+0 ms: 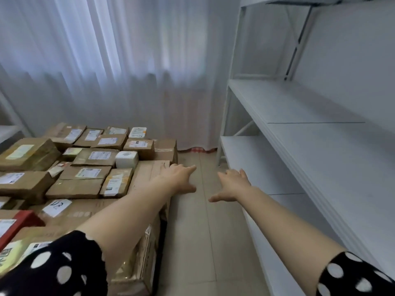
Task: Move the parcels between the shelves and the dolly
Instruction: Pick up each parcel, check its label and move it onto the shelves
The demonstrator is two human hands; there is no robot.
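We see our left grip [178, 178] stretched forward with fingers spread, holding nothing, over the right edge of a big carton [149, 170]; whether it touches the carton we cannot tell. Our right grip [232, 184] is also spread and holds nothing, above the tiled floor [192, 242]. The parcels [89, 174] lie packed together in a stack on our left, labels up. The white shelves [299, 103] stand on our right, across the strip of floor from the parcels.

Matt brown cardboard on the parcels [81, 189], paper labels [99, 155]; smooth matt white shelves [288, 103]; sheer cloth curtain [106, 60]; smooth floor [192, 242] tiles.
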